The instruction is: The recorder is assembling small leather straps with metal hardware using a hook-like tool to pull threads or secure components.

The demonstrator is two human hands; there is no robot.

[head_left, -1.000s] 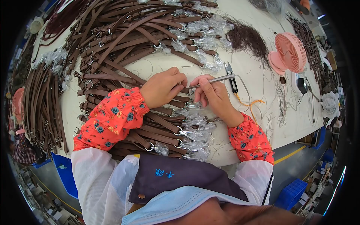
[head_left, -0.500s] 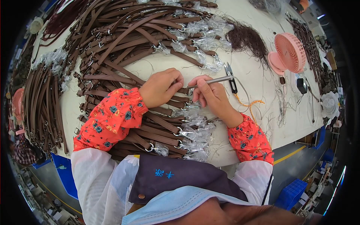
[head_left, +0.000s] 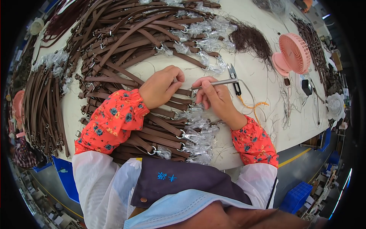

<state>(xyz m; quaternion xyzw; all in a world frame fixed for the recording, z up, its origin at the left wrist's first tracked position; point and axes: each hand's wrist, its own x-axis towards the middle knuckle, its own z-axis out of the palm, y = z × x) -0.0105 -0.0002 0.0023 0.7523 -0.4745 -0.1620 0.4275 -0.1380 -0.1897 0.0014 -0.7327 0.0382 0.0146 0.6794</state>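
Two hands stand apart near the frame's centre: the right hand pinches a metal rod; the left hand has curled fingers, whether pinching something I cannot tell. Between them one brown strap lies left-to-right, its end nearer the right hand.

From here I can't tell whether the left hand pinches anything; the right hand covers part of the metal rod; maroon cords run past my view's top edge.
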